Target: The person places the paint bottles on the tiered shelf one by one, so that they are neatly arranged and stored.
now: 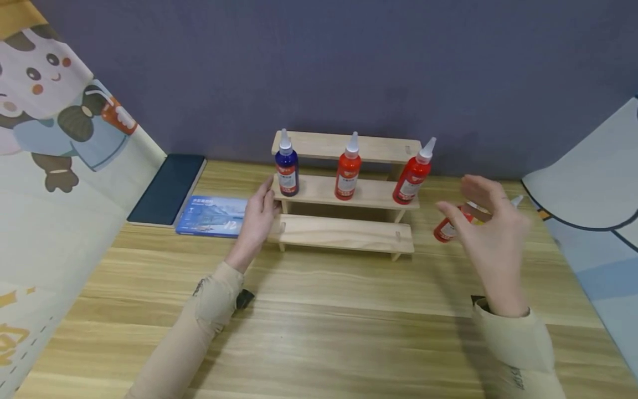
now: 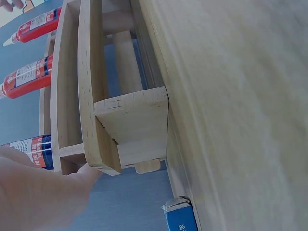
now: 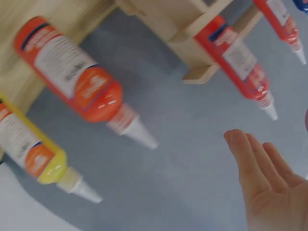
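A three-tier wooden rack stands in the middle of the table. On its middle tier are a dark blue squeeze bottle, a red squeeze bottle and another red squeeze bottle at the right, tilted in the head view. My left hand holds the rack's left end, its thumb beside the tier ends in the left wrist view. To the right of the rack, my right hand is raised with nothing in it, fingers and thumb apart. Partly behind it are an orange-red bottle and a yellow bottle.
Left of the rack lie a blue box with a mountain picture and a dark flat tablet-like object. A dark wall rises behind the rack. Printed cartoon panels flank the table.
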`<state>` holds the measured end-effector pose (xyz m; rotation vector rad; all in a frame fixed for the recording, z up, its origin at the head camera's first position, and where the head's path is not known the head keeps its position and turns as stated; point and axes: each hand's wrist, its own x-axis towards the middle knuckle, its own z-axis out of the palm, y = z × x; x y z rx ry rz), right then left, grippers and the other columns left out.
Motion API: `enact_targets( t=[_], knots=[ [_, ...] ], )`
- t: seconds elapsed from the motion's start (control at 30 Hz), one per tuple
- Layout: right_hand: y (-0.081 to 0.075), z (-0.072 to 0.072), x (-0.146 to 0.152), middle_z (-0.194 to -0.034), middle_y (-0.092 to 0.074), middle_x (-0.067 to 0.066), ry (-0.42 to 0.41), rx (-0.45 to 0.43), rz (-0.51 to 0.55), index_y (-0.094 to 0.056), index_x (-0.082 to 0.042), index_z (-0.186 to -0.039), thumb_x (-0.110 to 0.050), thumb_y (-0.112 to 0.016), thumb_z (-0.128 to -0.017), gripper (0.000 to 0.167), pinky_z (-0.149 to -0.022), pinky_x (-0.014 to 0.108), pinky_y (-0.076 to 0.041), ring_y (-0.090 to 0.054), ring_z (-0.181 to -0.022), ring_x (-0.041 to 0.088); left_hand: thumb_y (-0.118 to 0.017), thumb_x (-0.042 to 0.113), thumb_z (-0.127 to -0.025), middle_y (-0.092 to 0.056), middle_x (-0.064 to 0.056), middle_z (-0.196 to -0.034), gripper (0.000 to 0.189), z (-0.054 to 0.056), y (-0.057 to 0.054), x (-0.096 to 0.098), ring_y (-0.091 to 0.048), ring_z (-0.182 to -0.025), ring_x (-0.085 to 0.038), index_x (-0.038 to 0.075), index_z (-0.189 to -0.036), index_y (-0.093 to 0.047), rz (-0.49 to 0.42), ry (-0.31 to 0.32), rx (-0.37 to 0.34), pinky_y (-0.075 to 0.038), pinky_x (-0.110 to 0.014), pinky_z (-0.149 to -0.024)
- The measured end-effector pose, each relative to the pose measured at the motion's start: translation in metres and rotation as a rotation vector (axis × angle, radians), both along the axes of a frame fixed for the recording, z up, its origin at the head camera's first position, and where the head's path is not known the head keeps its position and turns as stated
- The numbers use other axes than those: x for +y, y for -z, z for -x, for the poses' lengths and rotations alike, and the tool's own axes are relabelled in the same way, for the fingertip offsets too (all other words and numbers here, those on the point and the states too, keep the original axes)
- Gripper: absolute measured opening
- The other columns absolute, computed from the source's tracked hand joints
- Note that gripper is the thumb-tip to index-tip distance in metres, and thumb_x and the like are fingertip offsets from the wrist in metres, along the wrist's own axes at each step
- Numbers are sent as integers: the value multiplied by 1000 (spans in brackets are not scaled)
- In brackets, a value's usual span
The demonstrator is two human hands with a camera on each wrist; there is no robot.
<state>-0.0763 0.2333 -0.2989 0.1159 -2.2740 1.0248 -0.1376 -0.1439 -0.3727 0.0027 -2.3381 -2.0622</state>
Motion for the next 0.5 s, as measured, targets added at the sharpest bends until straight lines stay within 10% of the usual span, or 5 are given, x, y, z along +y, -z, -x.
enact_targets(
  t=[0.3,0.5],
  knots=[
    [16,8,34,-125,-76,11,126,-35,-44,-71,-3,-134,-16,-95,-85,56,-83,0,-51,-61,-106,-17,-28,12,-119,-25,-27,-172,53,1,1,0,-47,-147,-42,0,-170,-19,-8,1,-6,-46,-40,-121],
    [29,12,46,-132,-73,13,150,-110,-57,-70,-1,-136,-22,-93,-88,58,-79,-2,-49,-73,-116,33,-29,11,-119,-26,-27,-171,53,2,1,0,-48,-146,-43,-1,-169,-20,-12,-1,3,-47,-42,-121]
  ],
)
